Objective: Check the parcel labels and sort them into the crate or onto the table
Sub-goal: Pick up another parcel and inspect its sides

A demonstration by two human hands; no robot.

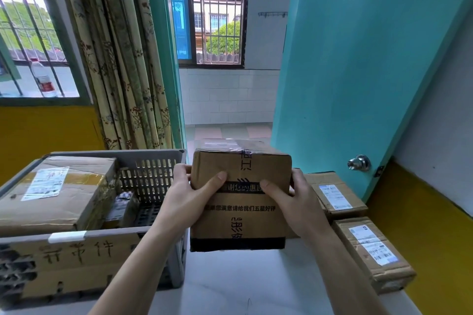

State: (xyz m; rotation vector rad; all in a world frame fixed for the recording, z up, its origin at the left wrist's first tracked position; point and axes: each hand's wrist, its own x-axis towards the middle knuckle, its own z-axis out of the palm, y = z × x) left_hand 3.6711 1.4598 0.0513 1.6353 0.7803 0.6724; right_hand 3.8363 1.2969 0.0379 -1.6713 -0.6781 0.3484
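Note:
I hold a brown cardboard parcel point(243, 222) with black printed text up over the white table point(230, 284). My left hand point(189, 194) grips its left side, thumb on the front face. My right hand point(294, 197) grips its right side the same way. Clear tape shows on the parcel's top; no label is visible on the face toward me. To the left stands a grey plastic crate point(153, 174) holding a large labelled box point(58, 192) and a small dark packet point(120, 207).
Two labelled cardboard parcels lie on the table at the right, one farther point(335, 194) and one nearer point(371, 250). A cardboard sign with handwriting point(76, 253) covers the crate's front. A teal door point(358, 71) stands open behind, and a curtain point(122, 59) hangs at the left.

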